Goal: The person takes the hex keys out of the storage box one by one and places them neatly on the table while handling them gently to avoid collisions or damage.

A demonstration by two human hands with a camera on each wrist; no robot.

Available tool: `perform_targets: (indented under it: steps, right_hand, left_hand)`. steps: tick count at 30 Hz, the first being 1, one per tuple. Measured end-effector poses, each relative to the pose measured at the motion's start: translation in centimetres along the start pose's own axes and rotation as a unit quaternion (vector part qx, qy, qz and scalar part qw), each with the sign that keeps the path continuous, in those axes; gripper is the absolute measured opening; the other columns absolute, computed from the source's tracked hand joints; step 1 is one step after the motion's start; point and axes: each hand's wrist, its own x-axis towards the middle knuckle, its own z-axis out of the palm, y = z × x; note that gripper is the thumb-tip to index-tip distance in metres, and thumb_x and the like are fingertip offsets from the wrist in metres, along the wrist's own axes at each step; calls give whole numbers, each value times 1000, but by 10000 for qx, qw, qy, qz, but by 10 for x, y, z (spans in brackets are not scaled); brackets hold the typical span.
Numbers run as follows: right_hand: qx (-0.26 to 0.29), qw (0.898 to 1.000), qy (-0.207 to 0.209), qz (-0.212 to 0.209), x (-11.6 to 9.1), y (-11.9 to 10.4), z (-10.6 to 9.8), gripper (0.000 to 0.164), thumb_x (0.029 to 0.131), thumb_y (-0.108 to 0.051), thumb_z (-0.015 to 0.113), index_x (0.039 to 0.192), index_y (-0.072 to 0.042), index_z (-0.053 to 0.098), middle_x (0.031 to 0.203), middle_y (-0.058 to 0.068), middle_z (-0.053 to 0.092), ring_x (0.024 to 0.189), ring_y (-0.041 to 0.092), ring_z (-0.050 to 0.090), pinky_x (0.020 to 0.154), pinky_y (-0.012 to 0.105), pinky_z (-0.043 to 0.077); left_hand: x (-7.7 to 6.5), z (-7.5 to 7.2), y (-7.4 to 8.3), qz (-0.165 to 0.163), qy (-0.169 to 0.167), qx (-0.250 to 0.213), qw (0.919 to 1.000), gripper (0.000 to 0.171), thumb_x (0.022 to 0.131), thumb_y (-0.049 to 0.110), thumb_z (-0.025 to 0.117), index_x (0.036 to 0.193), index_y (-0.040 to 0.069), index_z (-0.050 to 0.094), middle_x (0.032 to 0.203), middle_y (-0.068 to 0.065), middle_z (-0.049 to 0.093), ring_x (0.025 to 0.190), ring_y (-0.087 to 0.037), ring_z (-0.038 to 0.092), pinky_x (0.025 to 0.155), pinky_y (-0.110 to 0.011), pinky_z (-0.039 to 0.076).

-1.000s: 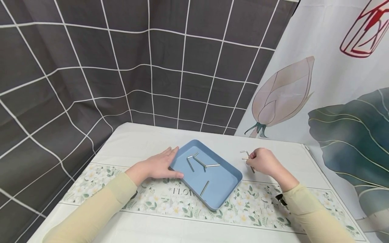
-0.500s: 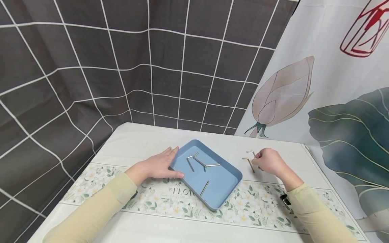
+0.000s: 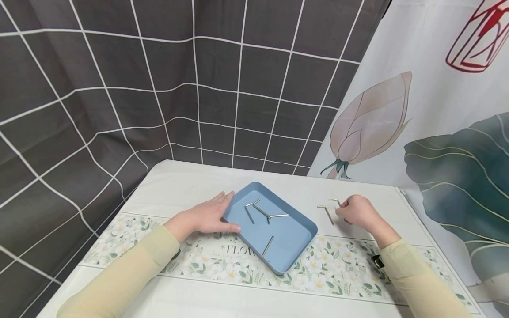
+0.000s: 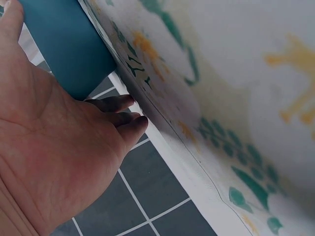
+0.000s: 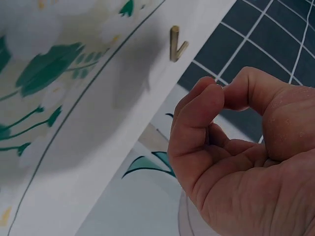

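My left hand (image 3: 210, 216) lies against the left corner of a blue tray (image 3: 292, 258), fingers straight along its side and thumb at the near rim. In the left wrist view, the blue tray wall (image 4: 69, 44) shows beside the palm. My right hand (image 3: 359, 213) pinches a hex key (image 3: 335, 201), whose short bent end sticks out to the left of the fingers. Just left of that hand, a brass-coloured hex key (image 3: 327, 215) lies on the table. The right wrist view shows this brass hex key (image 5: 174, 44) beyond the curled fingers; the held one is hidden there.
Several metal hex keys (image 3: 249, 214) lie loose inside the tray, one of them (image 3: 268, 245) near its front wall. A white cloth (image 3: 191, 179) with a floral band covers the table. Dark checked curtain (image 3: 214, 106) hangs behind, and a printed white one (image 3: 397, 163) at the right.
My right hand has let go of the brass-coloured hex key, now lying on the table, and has shifted a little right with the other. The left hand and tray stay put.
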Motion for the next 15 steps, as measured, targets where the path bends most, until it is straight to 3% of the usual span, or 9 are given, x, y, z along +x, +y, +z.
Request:
perform_targets:
  steps: [7, 15]
  right_hand:
    - [8, 10000, -57, 73, 2, 8, 1, 41, 92, -11, 66, 56, -19, 48, 48, -5, 49, 51, 14, 40, 56, 31, 34]
    - [-10, 9999, -89, 127, 5, 16, 2, 41, 94, -12, 68, 58, -19, 50, 51, -4, 50, 52, 15, 43, 56, 31, 35]
  left_hand:
    - [-1, -1, 1, 21, -9, 17, 10000, 132, 95, 86, 63, 177, -2, 7, 183, -23, 16, 171, -42, 11, 136, -56, 21]
    - [0, 0, 1, 2, 0, 6, 10000, 131, 96, 83, 65, 177, -2, 7, 184, -23, 16, 171, -42, 11, 136, -56, 21]
